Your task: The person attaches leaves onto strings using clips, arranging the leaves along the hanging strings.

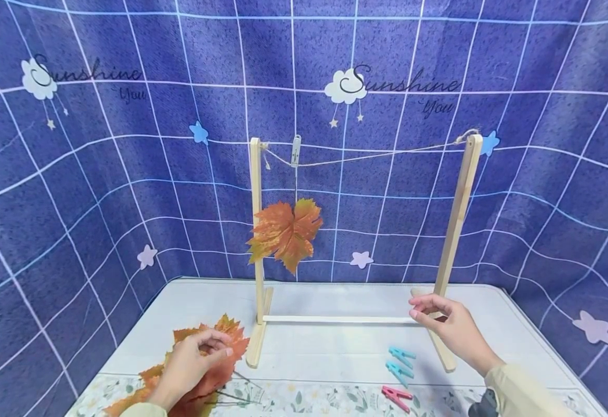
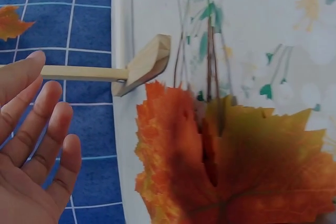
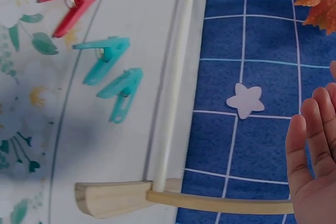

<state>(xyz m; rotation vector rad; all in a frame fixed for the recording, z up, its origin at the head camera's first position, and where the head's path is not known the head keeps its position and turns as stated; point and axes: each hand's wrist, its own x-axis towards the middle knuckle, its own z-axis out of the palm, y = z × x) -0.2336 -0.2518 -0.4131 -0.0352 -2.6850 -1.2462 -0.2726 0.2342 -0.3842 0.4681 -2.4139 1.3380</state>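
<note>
1. The left hand [image 1: 193, 360], fingers loosely bent and holding nothing, is over piled leaves [image 1: 237, 343] on the desk [image 1: 335, 353].
2. A pink clip [image 1: 396, 395] lies right, two blue clips [image 1: 400, 353] just beyond.
3. The right hand [image 1: 454, 325], relaxed and empty, is near the wooden frame [image 1: 457, 214].
4. One leaf [image 1: 284, 231] hangs below a clothespin [image 1: 296, 152] on the string [image 1: 377, 155].
5. Gridded blue cloth [image 1: 387, 40] hangs behind.

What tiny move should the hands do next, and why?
Maybe the left hand should pinch one of the loose leaves: that hand looks empty and is close by, only one hanging leaf is on the string, and three clothespins lie on the table.
</note>
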